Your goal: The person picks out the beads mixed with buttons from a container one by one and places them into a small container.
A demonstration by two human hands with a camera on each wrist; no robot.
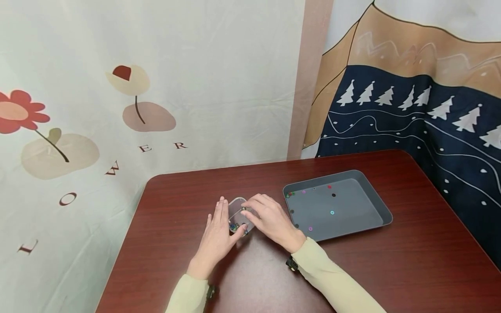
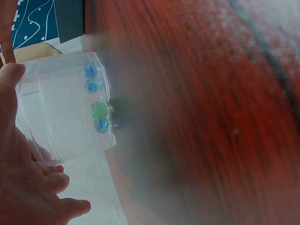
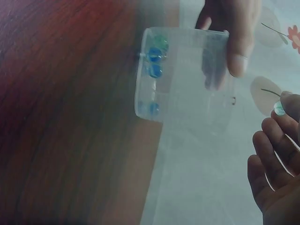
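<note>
A clear plastic container stands upright on the table, with several blue and green glass marbles at its bottom. My left hand holds the container from the left, long fingers along one side and the thumb across the near side. Above its open top, my right hand pinches a pale green marble between thumb and index finger. The other right fingers are loosely bent. In the head view the hands partly cover the container.
To the right of the hands lies a grey tray holding several small coloured ring-like pieces and dark bits. Both are on a reddish-brown wooden table. Printed curtains hang behind the table's far edge.
</note>
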